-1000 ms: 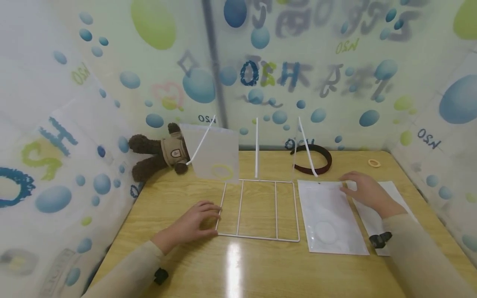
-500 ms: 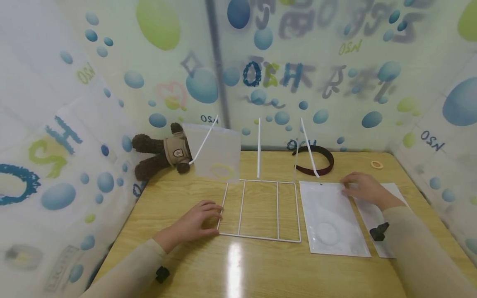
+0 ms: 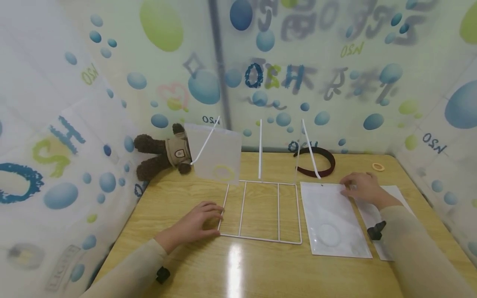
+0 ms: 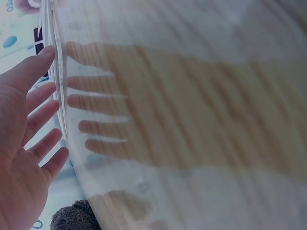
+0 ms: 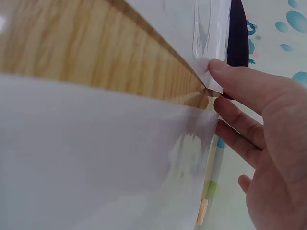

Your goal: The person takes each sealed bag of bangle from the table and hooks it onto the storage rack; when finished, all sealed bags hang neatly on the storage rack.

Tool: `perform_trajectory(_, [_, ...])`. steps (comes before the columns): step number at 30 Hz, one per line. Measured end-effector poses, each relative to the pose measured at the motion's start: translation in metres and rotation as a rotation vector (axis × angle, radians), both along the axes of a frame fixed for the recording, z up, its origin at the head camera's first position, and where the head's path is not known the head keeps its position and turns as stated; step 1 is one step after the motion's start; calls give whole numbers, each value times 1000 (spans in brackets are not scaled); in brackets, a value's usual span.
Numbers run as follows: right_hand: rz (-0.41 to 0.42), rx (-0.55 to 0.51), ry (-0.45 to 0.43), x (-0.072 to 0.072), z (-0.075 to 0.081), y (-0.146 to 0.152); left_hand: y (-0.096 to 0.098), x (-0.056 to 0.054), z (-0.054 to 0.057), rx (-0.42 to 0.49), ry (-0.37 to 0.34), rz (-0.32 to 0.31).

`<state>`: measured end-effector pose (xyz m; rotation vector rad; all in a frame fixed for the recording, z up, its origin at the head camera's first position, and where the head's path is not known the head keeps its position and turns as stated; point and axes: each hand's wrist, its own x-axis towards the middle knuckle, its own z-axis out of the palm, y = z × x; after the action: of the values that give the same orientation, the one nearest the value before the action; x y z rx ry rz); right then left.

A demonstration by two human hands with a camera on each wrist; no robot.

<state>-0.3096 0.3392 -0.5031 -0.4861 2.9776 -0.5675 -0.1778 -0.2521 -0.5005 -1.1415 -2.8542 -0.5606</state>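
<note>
While the left hand (image 3: 193, 223) rests loose-fingered at the left side of the wire rack (image 3: 278, 213) mid-table (image 3: 283, 273), the right hand (image 3: 367, 190), fingers relaxed too, has its thumb on a white pouch's (image 3: 331, 215) far right corner. Second pouch (image 5: 96, 153) lies just beside, toward the table's right edge. Looks like a lining-up step to me; lifting would call for a proper pinch.

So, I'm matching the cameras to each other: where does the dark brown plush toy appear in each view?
Head: plush toy, left of centre, legs pointing left.
Left wrist: dark fur at the bottom edge, towards the left.
Right wrist: not in it.
Shared landmark: wood-grain tabletop, in all three.
</note>
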Motion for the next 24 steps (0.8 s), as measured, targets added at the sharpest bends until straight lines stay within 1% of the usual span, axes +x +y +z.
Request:
perform_trajectory(6, [-7,-21,53,1,5,2,0,-1,0,0,15,-5])
perform_trajectory(11, [-4,-32,91,7,9,3,1,0,1,-5,10,-3])
perform_trajectory(16, [3,-75,120,17,13,1,1,0,2,-15,7,2])
perform_trajectory(20, [-18,-128,112,29,21,-4,0,0,1,-13,9,5])
perform_trajectory(22, [-28,-144,130,36,26,-6,0,0,0,-12,10,6])
perform_trajectory(24, [-24,-154,167,42,30,-8,0,1,-1,-10,8,9])
